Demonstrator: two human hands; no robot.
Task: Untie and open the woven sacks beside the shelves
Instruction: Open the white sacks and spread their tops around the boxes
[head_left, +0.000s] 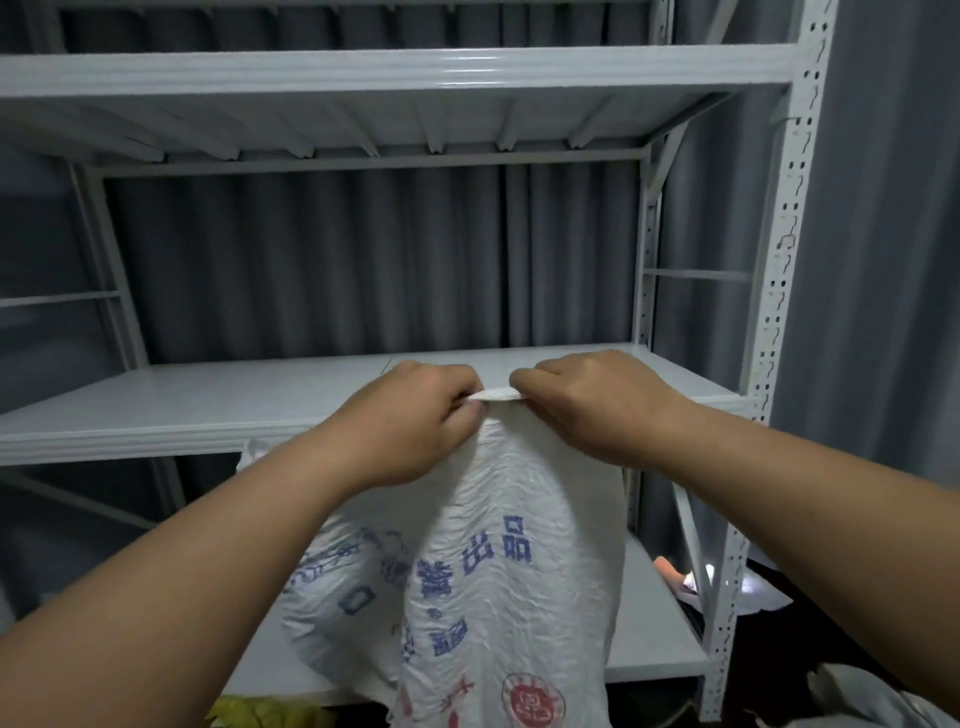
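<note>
A white woven sack (498, 571) with blue and red print stood upright in the near middle, in front of the grey metal shelves (208, 400), its gathered neck raised level with the middle shelf board. The left hand (415, 415) and the right hand (582, 400) met at that neck, fingers curled, each pinching one end of a short white tie (496, 396) stretched between them. A grey curtain (363, 260) hung behind the shelves on the far side.
</note>
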